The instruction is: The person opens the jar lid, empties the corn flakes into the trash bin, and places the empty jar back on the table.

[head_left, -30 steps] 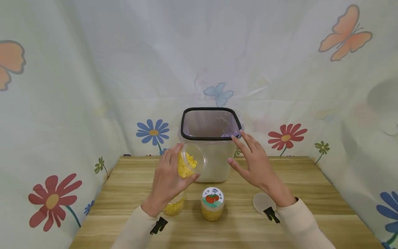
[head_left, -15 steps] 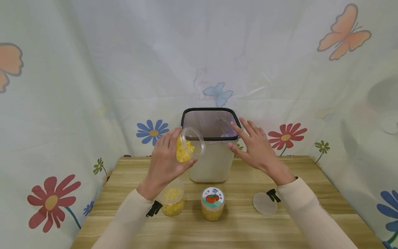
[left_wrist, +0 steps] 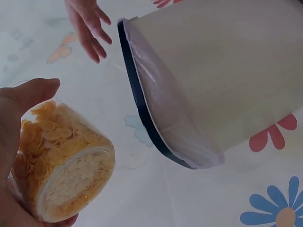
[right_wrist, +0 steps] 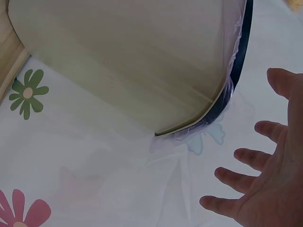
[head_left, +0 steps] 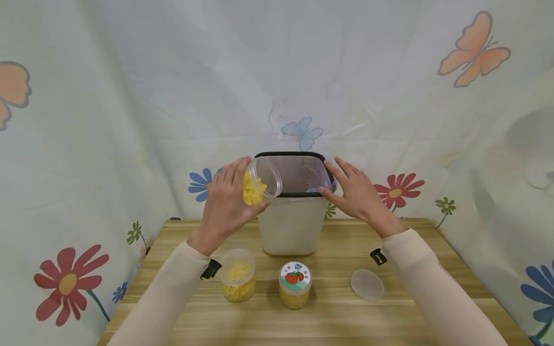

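Clear jar (head_left: pixel 259 185), long axis tilted, mouth facing right

Left fingers (head_left: pixel 239 174) curled, right fingers (right_wrist: pixel 236 179) spread, arms (head_left: pixel 426 278) extended

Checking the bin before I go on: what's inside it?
Inside the bin, a purplish liner shows; the bin itself hides its bottom, so anything lying there cannot be seen.

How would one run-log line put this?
left hand: grips tilted jar, yellow flakes inside | right hand: spread near bin | table: plain jar, tomato-label jar, loose lid
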A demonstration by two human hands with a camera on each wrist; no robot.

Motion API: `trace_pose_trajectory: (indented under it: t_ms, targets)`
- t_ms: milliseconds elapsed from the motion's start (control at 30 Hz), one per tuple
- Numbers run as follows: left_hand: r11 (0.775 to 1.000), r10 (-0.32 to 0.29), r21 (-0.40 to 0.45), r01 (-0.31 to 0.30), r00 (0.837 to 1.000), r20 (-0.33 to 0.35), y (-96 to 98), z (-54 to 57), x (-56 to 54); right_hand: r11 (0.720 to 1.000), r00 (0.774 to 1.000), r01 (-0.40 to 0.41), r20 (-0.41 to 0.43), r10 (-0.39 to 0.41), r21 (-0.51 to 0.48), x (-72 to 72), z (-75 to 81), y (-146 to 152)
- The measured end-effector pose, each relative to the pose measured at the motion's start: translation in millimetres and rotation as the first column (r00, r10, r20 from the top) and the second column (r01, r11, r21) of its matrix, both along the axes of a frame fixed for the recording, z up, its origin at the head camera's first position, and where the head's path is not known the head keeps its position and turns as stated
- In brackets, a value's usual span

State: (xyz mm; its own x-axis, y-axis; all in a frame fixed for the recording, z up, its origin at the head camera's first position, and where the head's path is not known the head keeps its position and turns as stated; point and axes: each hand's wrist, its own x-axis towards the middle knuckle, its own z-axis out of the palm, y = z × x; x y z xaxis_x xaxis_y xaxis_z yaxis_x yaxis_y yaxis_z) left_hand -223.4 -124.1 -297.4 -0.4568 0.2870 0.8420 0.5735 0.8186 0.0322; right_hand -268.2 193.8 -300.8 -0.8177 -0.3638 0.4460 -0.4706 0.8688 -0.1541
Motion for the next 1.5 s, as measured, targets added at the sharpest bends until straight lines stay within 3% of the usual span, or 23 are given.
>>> trace_pose_trajectory:
  t_ms: [167,400,733,1167,1500]
  targets:
    - [1.000,0.016,-0.024,-0.016,1.000,-0.003,-2.2,9.3,-8.9,1.000,1.000,0.011,0.023,-0.011,0.021,-10.7,5.1,-1.3]
    - [0.999,0.035,-0.027,-0.035,0.999,0.014,-5.9,19.7,-20.7,0.999,0.992,0.037,0.120,-0.036,-0.005,-25.6,9.4,-4.9]
    - [0.995,0.084,-0.059,-0.078,0.990,0.110,-11.8,23.2,-32.5,0.994,0.978,0.094,0.191,-0.083,-0.050,-38.4,6.6,-9.6]
    - [0.992,0.091,-0.103,-0.075,0.982,0.165,-9.6,30.1,-42.7,0.986,0.954,0.152,0.271,-0.127,-0.070,-53.3,5.2,-16.8]
    - [0.987,0.111,-0.136,-0.086,0.977,0.182,-7.2,38.2,-52.8,0.972,0.948,0.197,0.277,-0.155,-0.129,-58.0,2.0,-17.3]
